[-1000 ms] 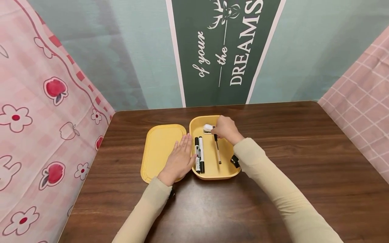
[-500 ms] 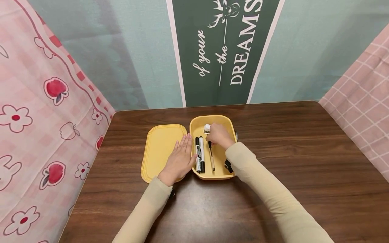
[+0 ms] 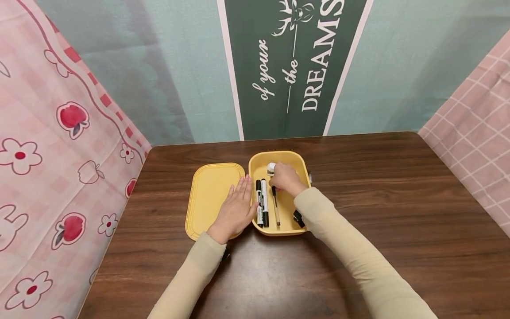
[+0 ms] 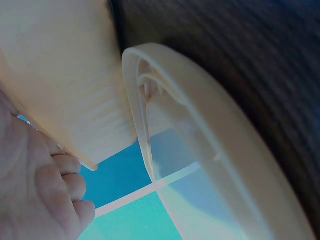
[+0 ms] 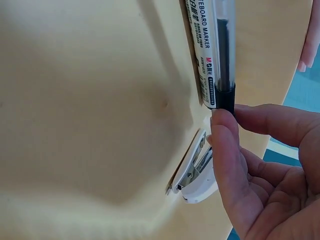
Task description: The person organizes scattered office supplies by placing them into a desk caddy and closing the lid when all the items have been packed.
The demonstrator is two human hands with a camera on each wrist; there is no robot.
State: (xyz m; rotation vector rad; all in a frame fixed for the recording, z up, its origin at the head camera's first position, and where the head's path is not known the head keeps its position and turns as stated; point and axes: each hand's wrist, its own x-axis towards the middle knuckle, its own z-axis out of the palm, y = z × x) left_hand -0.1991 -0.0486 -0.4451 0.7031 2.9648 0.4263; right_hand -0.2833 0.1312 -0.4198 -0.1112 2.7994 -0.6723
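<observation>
My right hand (image 3: 287, 178) is inside the yellow box (image 3: 299, 156), pinching a clear-barrelled pen (image 5: 226, 55) by its black end between thumb and fingertips. To the pen's left, two whiteboard markers (image 3: 261, 204) lie side by side on the box floor. A small white stapler (image 5: 197, 172) sits near the far end of the box, close to those fingers and partly hidden by them in the head view. My left hand (image 3: 235, 207) lies with straight fingers along the box's left wall, over the right edge of the yellow lid (image 3: 211, 195).
Box and lid stand side by side on a dark wood table (image 3: 378, 177). A printed curtain (image 3: 179, 79) hangs behind it, with pink patterned cloth (image 3: 71, 155) on the left and pink checked cloth (image 3: 478, 115) on the right.
The right hand has moved left and slightly lower with the pen, bringing it nearer the markers. Over the last half second it has shifted only a little. The left hand stays put.
</observation>
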